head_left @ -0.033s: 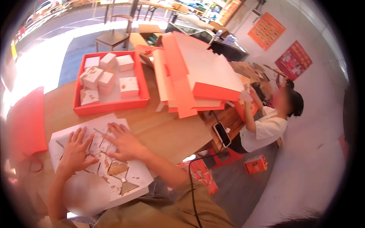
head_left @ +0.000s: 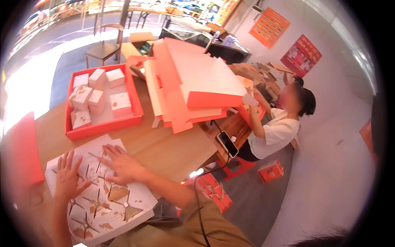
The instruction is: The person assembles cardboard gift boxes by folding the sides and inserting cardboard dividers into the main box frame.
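Observation:
My left hand (head_left: 69,177) lies spread on a white printed cardboard piece (head_left: 142,196) with brown-gold drawings and dark, star-like slits or creases. Beside it, my right hand (head_left: 122,165) rests palm down on the same piece, fingers stretched out. Neither hand grips anything. The piece looks flat on top, with a raised edge along its near side, close to my body. Another white sheet edge shows under or behind it at the far side.
A red tray (head_left: 135,119) holds several small white boxes (head_left: 96,101). Right of it, red-and-white box blanks (head_left: 214,78) are stacked. A red panel (head_left: 24,148) stands at left. A phone (head_left: 227,144) with a cable lies near a seated co-worker (head_left: 275,131). Red packages (head_left: 214,191) sit below.
The view has shifted, so most of the scene now appears further left, and the cardboard's near part shows more. Both hands remain spread on the cardboard.

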`<state>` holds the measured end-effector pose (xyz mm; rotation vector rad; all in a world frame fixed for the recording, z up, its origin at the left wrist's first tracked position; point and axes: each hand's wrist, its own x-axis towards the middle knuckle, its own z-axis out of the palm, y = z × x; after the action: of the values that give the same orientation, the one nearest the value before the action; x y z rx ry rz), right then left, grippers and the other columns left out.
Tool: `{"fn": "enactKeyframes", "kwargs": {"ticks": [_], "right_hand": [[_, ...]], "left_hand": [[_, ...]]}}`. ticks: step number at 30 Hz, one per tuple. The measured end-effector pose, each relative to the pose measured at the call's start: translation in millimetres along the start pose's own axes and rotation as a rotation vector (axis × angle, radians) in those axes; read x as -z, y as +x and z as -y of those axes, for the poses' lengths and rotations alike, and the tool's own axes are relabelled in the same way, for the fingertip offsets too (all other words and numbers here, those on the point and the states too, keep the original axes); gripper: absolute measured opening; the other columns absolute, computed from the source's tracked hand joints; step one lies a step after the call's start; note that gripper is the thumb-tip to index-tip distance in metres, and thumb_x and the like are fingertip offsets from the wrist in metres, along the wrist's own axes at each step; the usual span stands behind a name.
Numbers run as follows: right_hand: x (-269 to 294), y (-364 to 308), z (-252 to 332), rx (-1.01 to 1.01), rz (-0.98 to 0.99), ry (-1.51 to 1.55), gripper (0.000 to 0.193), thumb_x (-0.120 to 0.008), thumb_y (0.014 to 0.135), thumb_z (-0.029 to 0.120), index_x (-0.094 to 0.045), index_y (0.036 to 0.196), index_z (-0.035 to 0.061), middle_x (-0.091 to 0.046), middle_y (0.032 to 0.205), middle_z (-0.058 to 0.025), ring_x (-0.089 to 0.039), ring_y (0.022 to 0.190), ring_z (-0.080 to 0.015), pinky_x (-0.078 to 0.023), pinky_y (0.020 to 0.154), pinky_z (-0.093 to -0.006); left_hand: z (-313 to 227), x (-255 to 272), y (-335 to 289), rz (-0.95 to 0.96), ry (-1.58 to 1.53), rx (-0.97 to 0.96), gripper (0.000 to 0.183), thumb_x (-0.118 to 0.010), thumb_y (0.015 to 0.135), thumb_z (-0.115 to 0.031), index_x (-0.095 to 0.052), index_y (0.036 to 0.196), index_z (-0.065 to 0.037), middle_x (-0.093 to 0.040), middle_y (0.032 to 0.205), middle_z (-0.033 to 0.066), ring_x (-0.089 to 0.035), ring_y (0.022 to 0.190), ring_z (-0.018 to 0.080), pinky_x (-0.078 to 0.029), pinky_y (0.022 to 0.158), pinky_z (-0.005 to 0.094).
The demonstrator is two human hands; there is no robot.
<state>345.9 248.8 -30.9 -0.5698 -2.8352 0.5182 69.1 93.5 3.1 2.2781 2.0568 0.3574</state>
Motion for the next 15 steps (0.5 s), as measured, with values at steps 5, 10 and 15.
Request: {"fn": "enactKeyframes", "kwargs": {"ticks": [5,10,15], "right_hand": [[1,2,11,0.004,0.004,0.070,0.084,-0.067,0.091,0.050,-0.042,0.160,0.0081,-0.026,0.167,-0.0323,-0.020,0.158,-0.0468,-0.018,0.130,-0.0564],[1,1,9,-0.030,-0.005,0.100,0.089,-0.069,0.090,0.053,-0.039,0.162,0.0082,-0.025,0.168,-0.0323,-0.020,0.158,-0.0470,-0.017,0.130,-0.0567],[14,3,17,-0.061,0.078,0.112,0.109,-0.077,0.079,0.062,-0.035,0.163,0.0056,-0.022,0.168,-0.0339,-0.017,0.158,-0.0489,-0.014,0.130,-0.0583]], "left_hand": [[17,-9,-7,0.053,-0.092,0.119,0.095,-0.081,0.070,-0.042,-0.052,0.150,0.000,-0.032,0.166,0.0303,-0.026,0.155,0.0508,-0.018,0.126,0.0631],[13,-15,-3,0.052,-0.095,0.117,0.093,-0.078,0.071,-0.043,-0.053,0.150,-0.002,-0.032,0.166,0.0313,-0.024,0.156,0.0513,-0.017,0.127,0.0633],[16,-19,-8,0.041,-0.086,0.104,0.104,-0.080,0.066,-0.057,-0.053,0.150,-0.003,-0.031,0.167,0.0305,-0.023,0.157,0.0524,-0.014,0.126,0.0654]]}}
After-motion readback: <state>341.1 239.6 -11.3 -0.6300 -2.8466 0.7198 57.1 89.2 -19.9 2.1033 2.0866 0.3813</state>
